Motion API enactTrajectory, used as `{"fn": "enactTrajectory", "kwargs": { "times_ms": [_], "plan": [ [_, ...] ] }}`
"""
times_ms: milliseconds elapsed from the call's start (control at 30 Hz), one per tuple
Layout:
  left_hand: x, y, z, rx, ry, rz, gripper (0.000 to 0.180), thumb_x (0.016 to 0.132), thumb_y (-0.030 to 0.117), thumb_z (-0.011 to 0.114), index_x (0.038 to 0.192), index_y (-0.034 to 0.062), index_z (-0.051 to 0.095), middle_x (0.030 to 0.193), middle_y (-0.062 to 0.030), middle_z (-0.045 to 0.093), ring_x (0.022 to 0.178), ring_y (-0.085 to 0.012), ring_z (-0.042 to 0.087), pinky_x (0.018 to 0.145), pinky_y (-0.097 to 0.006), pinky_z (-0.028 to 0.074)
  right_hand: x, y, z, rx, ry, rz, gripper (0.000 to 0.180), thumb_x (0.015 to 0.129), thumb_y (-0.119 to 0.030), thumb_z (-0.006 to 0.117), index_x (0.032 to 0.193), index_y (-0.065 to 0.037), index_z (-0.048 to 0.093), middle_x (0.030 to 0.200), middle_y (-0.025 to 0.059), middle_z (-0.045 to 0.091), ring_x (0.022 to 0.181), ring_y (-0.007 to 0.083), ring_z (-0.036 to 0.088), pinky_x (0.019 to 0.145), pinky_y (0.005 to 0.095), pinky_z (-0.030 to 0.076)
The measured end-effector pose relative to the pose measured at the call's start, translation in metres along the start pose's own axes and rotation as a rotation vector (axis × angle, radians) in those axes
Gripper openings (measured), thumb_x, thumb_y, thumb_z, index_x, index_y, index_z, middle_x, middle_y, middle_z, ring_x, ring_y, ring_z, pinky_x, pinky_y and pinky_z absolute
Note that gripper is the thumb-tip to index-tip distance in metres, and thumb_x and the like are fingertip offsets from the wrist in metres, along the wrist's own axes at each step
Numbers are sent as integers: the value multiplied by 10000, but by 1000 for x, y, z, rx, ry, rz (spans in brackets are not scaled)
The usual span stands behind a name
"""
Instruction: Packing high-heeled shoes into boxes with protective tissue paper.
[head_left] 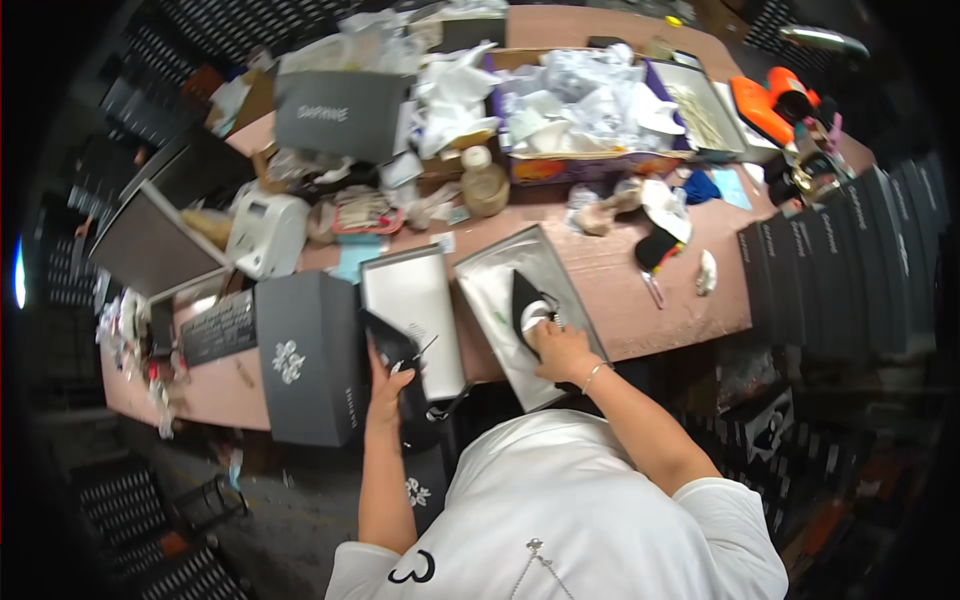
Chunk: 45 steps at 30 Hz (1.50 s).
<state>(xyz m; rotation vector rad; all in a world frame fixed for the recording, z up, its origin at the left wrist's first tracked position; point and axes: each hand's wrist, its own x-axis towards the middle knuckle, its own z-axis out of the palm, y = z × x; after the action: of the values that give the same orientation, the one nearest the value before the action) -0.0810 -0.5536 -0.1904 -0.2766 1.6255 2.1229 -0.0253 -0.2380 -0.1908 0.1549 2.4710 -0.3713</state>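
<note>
My left hand (388,388) is closed round a black pointed shoe (388,338), held toe up beside a white-lined box part (436,350). A thin dark strap or cord sticks out from this shoe. My right hand (563,352) reaches into an open shoebox (480,285) lined with pale paper. Its fingers are bent at the opening of a second black pointed shoe (522,292), where white stuffing (535,316) shows. The fingertips are partly hidden there.
A dark grey shoebox (300,350) with a white flower print stands at the left. Dark boxes (815,265) stand in a row at the right. Behind are a bottle (484,185), a carton of crumpled paper (590,100), a white device (268,232) and an orange tape dispenser (762,112).
</note>
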Motion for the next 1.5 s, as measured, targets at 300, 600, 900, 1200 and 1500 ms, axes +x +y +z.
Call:
{"fn": "enactTrajectory", "kwargs": {
  "times_ms": [300, 600, 900, 1200, 1500],
  "plan": [
    [-26, 50, 96, -709, -436, -95, 1038, 660, 736, 679, 1370, 38, 385, 954, -144, 600, 717, -203, 585, 647, -291, 473, -39, 17, -42, 493, 268, -348, 667, 724, -176, 653, 1288, 107, 434, 1113, 231, 626, 1035, 391, 591, 939, 400, 459],
    [-28, 29, 106, -643, -832, -407, 1006, 589, 913, 513, 1051, 20, 560, 864, -158, 555, 595, -213, 491, 546, -304, 387, -116, -9, -53, 1893, -297, -646, 783, 637, -233, 736, 1275, 133, 468, 1198, 288, 581, 1143, 364, 583, 1010, 412, 448],
    [-30, 30, 104, -682, -872, -422, 929, 743, 772, 526, 1307, 45, 390, 1005, -214, 547, 628, -243, 510, 560, -351, 396, -65, 17, -54, 1308, -72, -240, 599, 778, -132, 630, 1313, 84, 469, 1156, 146, 625, 1000, 162, 597, 862, 249, 472],
    [-48, 8, 153, -490, -525, -297, 874, 786, 620, 581, 1286, -82, 434, 1165, -263, 544, 947, -348, 624, 735, -418, 581, 11, 107, -72, 729, 390, -277, 529, 761, -270, 726, 1204, -9, 602, 1151, 212, 635, 1047, 354, 605, 929, 409, 465],
    [-56, -12, 232, -489, -368, -361, 812, 804, 559, 551, 1337, -38, 409, 1196, -262, 522, 982, -377, 583, 759, -445, 556, 100, 260, -147, 48, 737, -159, 680, 738, -82, 644, 1373, -236, 455, 1229, 191, 451, 999, 368, 570, 782, 474, 507]
  ]
}}
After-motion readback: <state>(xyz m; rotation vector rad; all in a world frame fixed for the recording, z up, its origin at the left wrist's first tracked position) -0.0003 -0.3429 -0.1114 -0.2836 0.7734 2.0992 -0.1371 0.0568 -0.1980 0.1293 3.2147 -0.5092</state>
